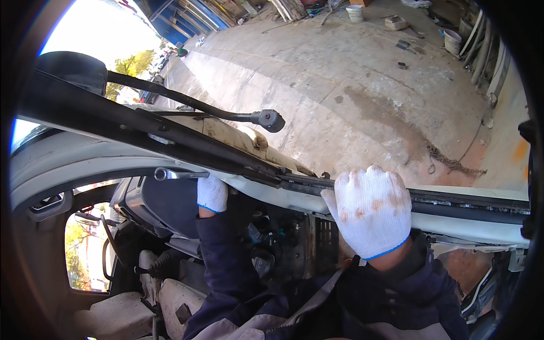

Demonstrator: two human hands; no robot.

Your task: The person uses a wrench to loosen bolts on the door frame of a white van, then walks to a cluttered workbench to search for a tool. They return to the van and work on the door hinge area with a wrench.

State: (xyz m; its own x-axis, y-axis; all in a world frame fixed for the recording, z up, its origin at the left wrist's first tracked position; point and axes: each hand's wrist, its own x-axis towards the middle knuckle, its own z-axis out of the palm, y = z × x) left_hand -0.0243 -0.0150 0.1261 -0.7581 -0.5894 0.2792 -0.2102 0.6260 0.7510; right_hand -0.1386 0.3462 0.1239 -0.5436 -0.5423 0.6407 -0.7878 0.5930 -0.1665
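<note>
Wrench [173, 174] in chrome, held level by my left hand [212, 192], sits against the lower edge of the windshield frame [170, 144] of a stripped white vehicle, its free end pointing to my left. My gloved fingers are clamped around its handle, and the dark blue sleeve [226, 266] runs up to it from the lower edge of my view. My right hand [371, 209], in a white knit glove spotted with rust-coloured stains, rests over the frame's black rubber edge [453, 201], fingers curled together on top of it; I cannot tell whether they grip it or only lean there. Below both hands, the open dashboard cavity [277, 243] shows loose wiring and bare metal. Lower left, I see worn grey seats [113, 314] and a side window [85, 249] lit by daylight. Just beyond the frame, a black wiper arm [198, 107] stretches across, ending in a round knuckle. Farther out lies a stained concrete floor [351, 73] with a length of chain [453, 161] on it, and at the far edge stand a white bucket [355, 12], a block and scattered scrap beside blue metal framing.
</note>
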